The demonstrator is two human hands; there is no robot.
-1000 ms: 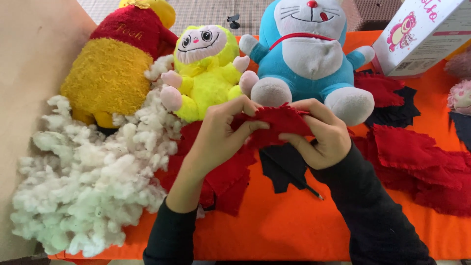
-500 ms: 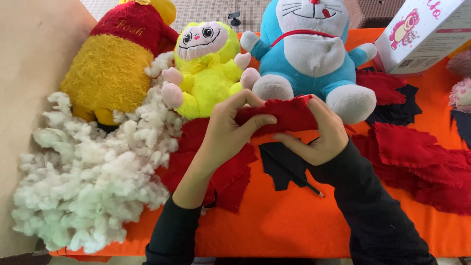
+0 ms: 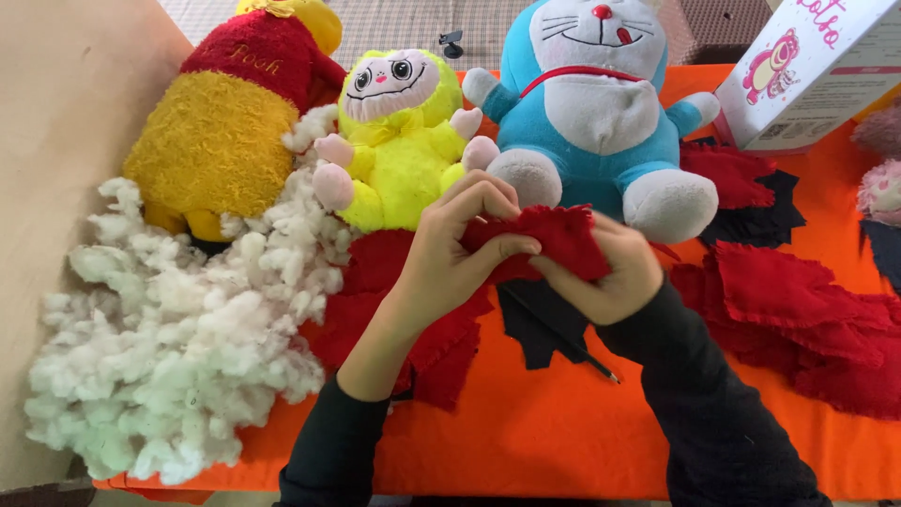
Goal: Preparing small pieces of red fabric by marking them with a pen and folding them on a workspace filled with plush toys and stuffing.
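Red plush piece (image 3: pixel 554 239) pinched between left hand (image 3: pixel 450 249) and right hand (image 3: pixel 605 277), fingers curled tight; seemingly stuffing-filled; blue cat toy (image 3: pixel 591 113) just beyond fingertips.

Both forearms, in black sleeves, rise from the lower edge and meet at the middle. The left hand (image 3: pixel 450 253) curls, fingers bent and thumb pressed forward in a pinch. The right hand (image 3: pixel 605 272) cups beside it, palm up, its 2 nearest fingertips touching the left thumb.
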